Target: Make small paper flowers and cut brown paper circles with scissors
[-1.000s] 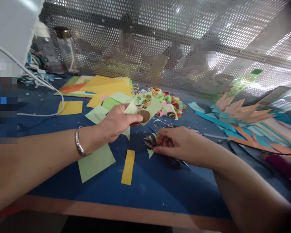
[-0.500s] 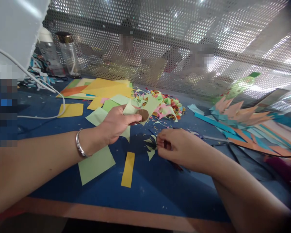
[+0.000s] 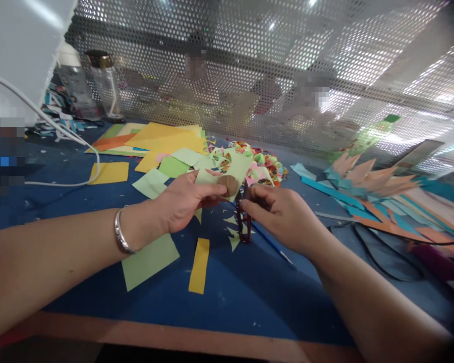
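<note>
My left hand, with a silver bracelet on the wrist, is closed on a folded light green paper and pinches a brown cardboard disc against it. My right hand is closed on a small pair of dark scissors, lifted off the blue table mat and held just right of the disc. Small green paper offcuts lie on the mat under the scissors. A thin blue-handled tool lies below my right hand.
Loose green and yellow paper pieces lie near the front. A stack of yellow and orange sheets and a heap of colourful cut papers sit behind. Teal and orange strips spread right. A white cable and bottle stand left, before a perforated metal screen.
My right hand has picked the scissors up from the mat and brought them up to the disc and green paper. My left hand has stayed about where it was.
</note>
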The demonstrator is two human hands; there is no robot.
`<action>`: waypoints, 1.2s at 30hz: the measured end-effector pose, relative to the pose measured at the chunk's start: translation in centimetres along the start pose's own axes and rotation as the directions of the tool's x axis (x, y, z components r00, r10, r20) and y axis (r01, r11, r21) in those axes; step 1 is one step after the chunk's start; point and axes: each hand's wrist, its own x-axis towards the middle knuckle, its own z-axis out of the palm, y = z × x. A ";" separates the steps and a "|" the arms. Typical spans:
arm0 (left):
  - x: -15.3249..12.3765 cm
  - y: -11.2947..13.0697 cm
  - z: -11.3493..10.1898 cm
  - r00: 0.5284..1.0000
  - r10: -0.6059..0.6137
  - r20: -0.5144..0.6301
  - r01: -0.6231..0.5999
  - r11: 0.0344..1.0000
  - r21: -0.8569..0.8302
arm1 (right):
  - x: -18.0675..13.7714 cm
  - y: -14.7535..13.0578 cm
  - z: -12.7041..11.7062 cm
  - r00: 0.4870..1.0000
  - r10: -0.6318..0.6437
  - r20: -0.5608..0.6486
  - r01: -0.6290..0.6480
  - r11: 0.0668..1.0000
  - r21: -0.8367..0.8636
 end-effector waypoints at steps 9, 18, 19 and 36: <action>-0.3 0.3 0.0 0.952 0.115 0.283 -0.125 0.992 0.017 | -0.1 -0.4 0.5 0.999 -0.023 0.023 0.019 0.987 0.158; -0.2 0.5 -0.1 0.957 0.160 0.241 -0.152 0.987 -0.051 | 0.0 -0.8 1.2 0.996 -0.002 0.091 -0.059 0.745 0.664; -0.3 0.5 0.0 0.964 0.154 0.216 -0.142 0.987 -0.071 | 0.0 -0.7 1.4 0.996 0.009 0.093 -0.071 0.721 0.689; -0.4 0.2 0.4 0.980 0.200 0.018 -0.191 0.955 -0.227 | -0.2 -0.8 2.6 0.957 0.279 0.081 -0.212 0.478 0.852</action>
